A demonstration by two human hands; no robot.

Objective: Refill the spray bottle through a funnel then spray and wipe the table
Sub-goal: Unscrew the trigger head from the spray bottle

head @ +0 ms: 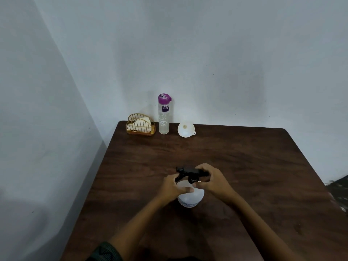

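A clear spray bottle (190,199) with a black trigger head (188,171) stands upright in the middle of the dark wooden table (244,166). My left hand (174,185) grips the bottle's shoulder from the left. My right hand (211,180) is closed on the black head and collar from the right. A white funnel (186,130) lies mouth-up at the table's far edge. Left of the funnel stands a tall clear water bottle with a purple cap (164,114). A gold wire holder (140,125) with white napkins sits at the far left corner.
The table stands in a corner, with white walls behind it and to its left. Its right edge drops off to a dark floor patch (339,193). Bare wood lies between the spray bottle and the items at the back.
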